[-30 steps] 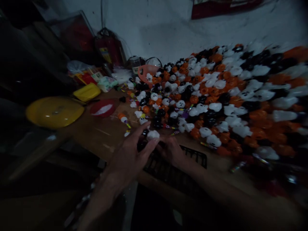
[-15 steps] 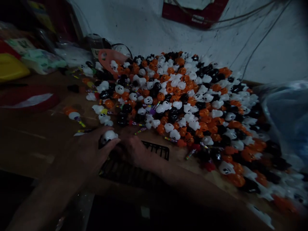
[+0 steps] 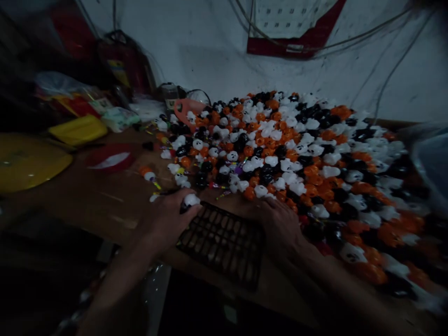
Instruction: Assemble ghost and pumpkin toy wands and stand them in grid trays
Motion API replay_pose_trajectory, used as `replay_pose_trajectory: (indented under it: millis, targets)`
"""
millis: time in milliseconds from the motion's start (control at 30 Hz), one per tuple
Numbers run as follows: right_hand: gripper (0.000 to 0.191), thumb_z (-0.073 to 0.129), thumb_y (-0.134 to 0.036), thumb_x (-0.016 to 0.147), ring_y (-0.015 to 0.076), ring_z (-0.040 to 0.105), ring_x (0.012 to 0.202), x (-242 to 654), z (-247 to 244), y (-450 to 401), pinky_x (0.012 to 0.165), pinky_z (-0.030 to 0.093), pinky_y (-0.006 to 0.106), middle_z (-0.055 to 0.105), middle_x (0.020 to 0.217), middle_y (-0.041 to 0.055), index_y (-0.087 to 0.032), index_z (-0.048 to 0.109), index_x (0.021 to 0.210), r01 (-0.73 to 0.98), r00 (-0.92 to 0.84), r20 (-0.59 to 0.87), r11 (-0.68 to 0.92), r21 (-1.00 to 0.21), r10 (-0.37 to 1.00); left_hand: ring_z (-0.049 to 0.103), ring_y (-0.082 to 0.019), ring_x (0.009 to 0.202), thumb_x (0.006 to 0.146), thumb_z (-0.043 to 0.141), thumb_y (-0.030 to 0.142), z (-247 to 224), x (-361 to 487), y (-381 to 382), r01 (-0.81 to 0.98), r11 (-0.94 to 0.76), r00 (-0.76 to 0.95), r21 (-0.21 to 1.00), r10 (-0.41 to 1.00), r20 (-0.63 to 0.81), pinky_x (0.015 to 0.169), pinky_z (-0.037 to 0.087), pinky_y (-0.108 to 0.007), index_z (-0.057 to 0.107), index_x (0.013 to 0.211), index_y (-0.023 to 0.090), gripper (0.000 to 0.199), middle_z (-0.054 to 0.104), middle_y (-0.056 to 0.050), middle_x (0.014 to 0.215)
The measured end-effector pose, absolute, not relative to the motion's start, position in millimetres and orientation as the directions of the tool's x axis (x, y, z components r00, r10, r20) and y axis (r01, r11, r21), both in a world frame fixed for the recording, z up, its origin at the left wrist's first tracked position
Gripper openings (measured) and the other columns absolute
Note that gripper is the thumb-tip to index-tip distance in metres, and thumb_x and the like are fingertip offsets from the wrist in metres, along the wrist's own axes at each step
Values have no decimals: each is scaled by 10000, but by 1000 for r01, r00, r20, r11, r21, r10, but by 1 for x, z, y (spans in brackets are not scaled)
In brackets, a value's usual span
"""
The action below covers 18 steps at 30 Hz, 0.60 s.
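In the head view my left hand [image 3: 166,217] is closed around a white skull-faced toy head [image 3: 191,201], its thumb along the near side. The hand is just beside the left corner of a black slotted rack [image 3: 222,240], which lies on the wooden table [image 3: 115,214]. My right hand [image 3: 282,221] is at the rack's right side, fingers stretched toward the front edge of a big heap of small plastic heads [image 3: 294,154] in white, orange and black. Nothing shows in its fingers, though the dim light blurs them. The rack's slots look mostly bare.
At the left are a red dish [image 3: 111,157], a yellow box [image 3: 79,130] and a yellow round lid [image 3: 31,161]. A pink scoop [image 3: 187,109] sits in the heap's back left. A plastic bag [image 3: 434,154] stands far right. A calendar [image 3: 283,23] hangs on the wall.
My right hand has moved from beside my left hand, over the rack, rightward to the heap's edge, uncovering the rack. My left hand keeps the toy head. The whole view has shifted left.
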State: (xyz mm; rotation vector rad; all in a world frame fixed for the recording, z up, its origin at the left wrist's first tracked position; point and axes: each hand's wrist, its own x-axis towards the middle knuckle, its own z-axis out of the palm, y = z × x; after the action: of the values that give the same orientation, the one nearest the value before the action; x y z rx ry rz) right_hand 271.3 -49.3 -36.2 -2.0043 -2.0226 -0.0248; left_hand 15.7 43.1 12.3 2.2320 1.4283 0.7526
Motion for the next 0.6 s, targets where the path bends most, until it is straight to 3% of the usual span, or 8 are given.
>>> replay_pose_trajectory:
  millis: [100,133,267,333,467,600]
  targets:
    - [384,498,-112,818,266,556,1010,275,-45,-49,864,392,385,596,1139,115,-183,559,1191,999,28,150,-21,-47,988,653,-256,800,820,520,445,14,14,35,795,-406,399,450,910,115,705,499,-387,624,1067,262,325,697,-52,866]
    - [396,503,-107,815,265,560,1006,275,-47,-48,872,387,390,588,1157,116,-184,553,1200,1000,26,144,-24,-14,989,654,-257,841,816,529,459,17,14,34,795,-382,385,471,918,95,727,504,-387,601,1122,267,368,697,-60,927]
    - [442,505,-79,814,246,573,973,274,-52,-44,853,398,369,585,1158,116,-172,520,1246,998,7,162,-16,58,987,627,-237,1006,784,569,516,30,3,39,619,-241,246,748,963,108,805,519,-358,461,1306,262,591,625,-84,1185]
    - [408,501,-78,818,238,577,944,276,-52,-41,808,412,346,598,1102,104,-172,546,1212,998,-13,154,4,57,988,627,-222,1011,811,540,499,33,-7,52,546,-232,179,805,971,159,822,517,-342,503,1258,237,520,634,-76,1168]
    - [252,473,-91,817,222,582,838,280,-51,-36,701,415,323,599,962,82,-182,626,996,999,-41,133,36,39,990,654,-188,889,832,531,373,19,-19,86,641,-352,246,682,936,252,800,506,-317,645,1014,232,257,699,-26,998]
    - [259,446,-65,780,227,580,807,283,-58,-35,662,406,329,601,914,93,-176,624,932,993,-100,174,86,84,980,649,-163,738,772,574,277,-1,-11,118,667,-404,337,626,913,230,748,493,-284,705,839,244,151,714,2,830]
